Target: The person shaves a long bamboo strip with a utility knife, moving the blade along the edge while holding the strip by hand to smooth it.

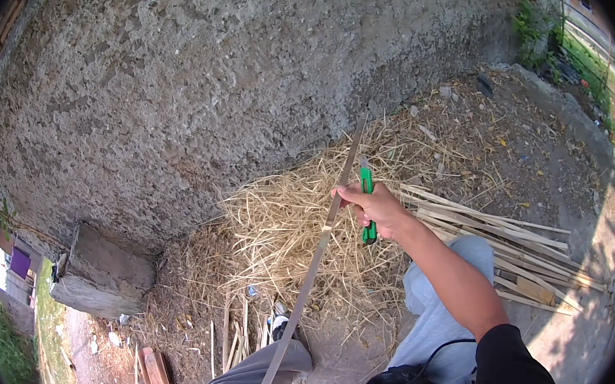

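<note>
A green utility knife (366,177) is held upright in my right hand (379,209), its blade end pointing away from me. The thumb and forefinger of that hand also close on a long, flat strip of bamboo or wood (304,290). This strip slants from the lower edge up toward the wall, with a pale joint-like mark just below my fingers. My left hand is out of the picture. Beneath the strip and the knife lies a heap of pale, thin shavings (289,227).
A rough grey wall (237,73) rises ahead. Several split strips (501,244) lie in a bundle to the right of my bent knee, with shorter ones (234,336) by my left leg. A concrete block (104,274) and an orange brick (157,373) are at left.
</note>
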The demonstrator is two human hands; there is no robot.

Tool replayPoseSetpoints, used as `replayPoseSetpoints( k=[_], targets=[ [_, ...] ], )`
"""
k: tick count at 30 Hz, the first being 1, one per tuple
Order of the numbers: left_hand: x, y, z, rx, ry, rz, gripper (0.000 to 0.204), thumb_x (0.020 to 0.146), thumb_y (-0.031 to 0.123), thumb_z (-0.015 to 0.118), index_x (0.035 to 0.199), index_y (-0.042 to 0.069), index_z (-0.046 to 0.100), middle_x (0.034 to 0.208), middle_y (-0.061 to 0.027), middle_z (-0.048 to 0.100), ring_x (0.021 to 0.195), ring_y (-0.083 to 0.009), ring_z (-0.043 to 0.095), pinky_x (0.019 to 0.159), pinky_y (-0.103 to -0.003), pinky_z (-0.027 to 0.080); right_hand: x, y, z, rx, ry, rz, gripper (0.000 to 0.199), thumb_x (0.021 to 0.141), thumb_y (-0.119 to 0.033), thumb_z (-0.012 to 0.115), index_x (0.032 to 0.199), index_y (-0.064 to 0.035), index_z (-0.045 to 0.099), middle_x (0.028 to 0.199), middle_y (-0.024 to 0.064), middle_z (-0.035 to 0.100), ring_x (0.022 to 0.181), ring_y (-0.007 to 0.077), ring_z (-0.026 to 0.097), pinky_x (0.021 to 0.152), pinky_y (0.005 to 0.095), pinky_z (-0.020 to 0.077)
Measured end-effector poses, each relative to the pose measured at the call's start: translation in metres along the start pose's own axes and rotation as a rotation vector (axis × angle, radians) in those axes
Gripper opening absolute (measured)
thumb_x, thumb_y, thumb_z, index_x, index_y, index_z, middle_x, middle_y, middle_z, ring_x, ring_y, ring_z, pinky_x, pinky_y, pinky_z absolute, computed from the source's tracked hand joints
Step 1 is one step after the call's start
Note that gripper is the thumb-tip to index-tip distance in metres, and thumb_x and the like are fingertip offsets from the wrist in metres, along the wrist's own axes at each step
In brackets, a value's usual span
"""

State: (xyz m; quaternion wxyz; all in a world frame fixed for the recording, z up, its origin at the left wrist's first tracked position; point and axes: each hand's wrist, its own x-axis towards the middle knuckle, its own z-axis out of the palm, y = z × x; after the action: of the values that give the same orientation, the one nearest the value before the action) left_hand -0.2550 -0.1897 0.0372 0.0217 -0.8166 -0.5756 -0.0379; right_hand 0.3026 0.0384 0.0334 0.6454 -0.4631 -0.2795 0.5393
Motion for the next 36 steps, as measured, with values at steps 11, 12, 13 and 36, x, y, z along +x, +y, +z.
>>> replayPoseSetpoints(
  k=[11,12,13,36],
  targets=[
    [0.130,0.087,-0.077,-0.106,-0.087,0.117,0.050,0.091,0.025,0.061,0.131,-0.001,0.046,0.132,-0.0288,0.047,0.129,-0.0419,0.041,0.105,-0.050,0.034,-0.013,0.000,0.005,-0.038,-0.002,0.024,0.022,0.095,-0.017,0.062,0.107,-0.0005,0.069,0.058,-0.0027,0.051,0.044,0.0048,0.036,0.042,0.0238,0.0295],
    [0.149,0.103,-0.072,-0.141,0.053,0.235,0.041,0.093,0.022,0.058,0.126,-0.001,0.050,0.120,-0.0304,0.056,0.118,-0.0438,0.052,0.097,-0.051,0.043,-0.013,0.001,0.005,-0.020,-0.005,0.035,0.022,0.095,-0.017,0.062,0.107,-0.0007,0.069,0.056,-0.0040,0.048,0.043,0.0047,0.035,0.042,0.0238,0.0295],
    [0.177,0.121,-0.070,-0.201,0.109,0.368,0.042,0.092,0.022,0.060,0.121,-0.006,0.048,0.111,-0.0328,0.057,0.104,-0.0447,0.058,0.083,-0.051,0.048,-0.011,0.003,0.004,-0.002,-0.010,0.043,0.021,0.095,-0.017,0.062,0.107,-0.0019,0.069,0.056,-0.0042,0.047,0.044,0.0045,0.035,0.042,0.0234,0.0292],
    [0.281,0.193,0.015,-0.470,0.090,0.356,0.022,0.095,0.010,0.055,0.111,-0.005,0.055,0.084,-0.0152,0.060,0.057,-0.0274,0.061,0.050,-0.037,0.050,-0.007,-0.007,0.016,-0.055,-0.061,0.012,0.023,0.093,-0.021,0.067,0.103,0.0000,0.069,0.080,0.0055,0.069,0.045,0.0018,0.040,0.042,0.0199,0.0320]
  ],
)
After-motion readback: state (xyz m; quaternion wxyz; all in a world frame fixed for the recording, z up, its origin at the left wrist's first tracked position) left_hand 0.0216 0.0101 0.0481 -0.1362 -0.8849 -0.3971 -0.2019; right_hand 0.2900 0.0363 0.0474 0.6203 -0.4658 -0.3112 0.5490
